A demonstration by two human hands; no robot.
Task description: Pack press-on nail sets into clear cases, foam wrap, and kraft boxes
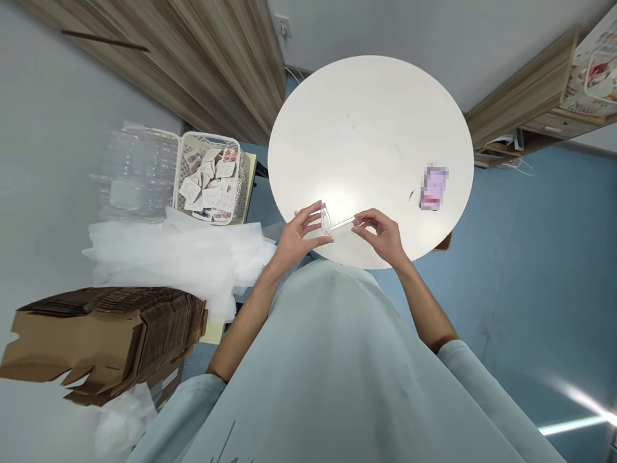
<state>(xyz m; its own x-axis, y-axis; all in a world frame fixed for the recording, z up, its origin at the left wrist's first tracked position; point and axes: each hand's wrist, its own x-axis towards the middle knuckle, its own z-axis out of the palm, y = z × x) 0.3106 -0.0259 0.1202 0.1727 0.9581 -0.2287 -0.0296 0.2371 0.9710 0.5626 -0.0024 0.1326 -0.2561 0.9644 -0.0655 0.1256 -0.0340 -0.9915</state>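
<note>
My left hand (295,239) is closed on a clear plastic piece with a curved rim (326,220), fingers on its upper side and thumb at its lower end. From this piece a thin, straight whitish bar (343,224) runs to my right hand (384,239). The fingertips of that hand pinch the bar's far end; a bit of clear plastic shows by them. Whether bar and clear piece are joined, I cannot tell. Both hands are just above the near edge of the round white table (371,116).
A phone-like purple thing (434,188), blurred, lies at the table's right. On my left are a white basket (243,186) of small printed packets, stacked clear plastic containers (137,173), white soft sheets (178,254) and folded brown cardboard boxes (96,341).
</note>
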